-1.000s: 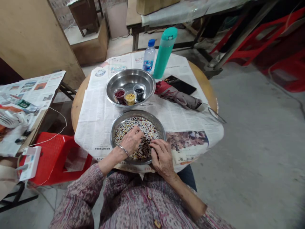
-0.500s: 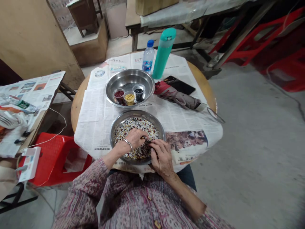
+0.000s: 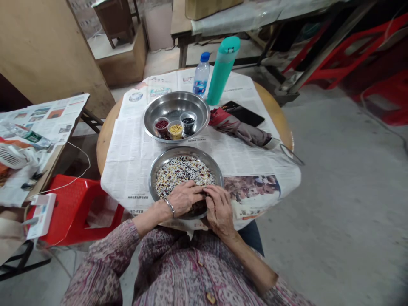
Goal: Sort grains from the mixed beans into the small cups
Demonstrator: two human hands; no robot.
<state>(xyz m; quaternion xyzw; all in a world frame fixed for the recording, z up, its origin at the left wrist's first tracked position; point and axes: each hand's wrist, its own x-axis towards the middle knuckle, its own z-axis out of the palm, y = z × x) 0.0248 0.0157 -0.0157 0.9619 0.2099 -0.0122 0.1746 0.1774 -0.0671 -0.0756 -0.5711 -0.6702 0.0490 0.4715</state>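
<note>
A steel basin near my body holds mixed white, yellow, dark red and black grains and beans. My left hand, with a silver bangle at the wrist, reaches over the near part of this basin with its fingers drawn together. My right hand is bent over the basin's right rim, fingers curled, and its tips meet those of my left hand. Whatever is between the fingertips is hidden. Just behind stands a second steel basin with cups of red beans, yellow kernels and black beans.
Newspaper covers the round table. Toward the back stand a water bottle and a teal flask. A folded umbrella and a dark phone lie at right. A red stool is on the left.
My left hand has moved right and toward my body, from the grains to the fingertips of my right hand. My right hand has barely shifted. More of the grain surface shows.
</note>
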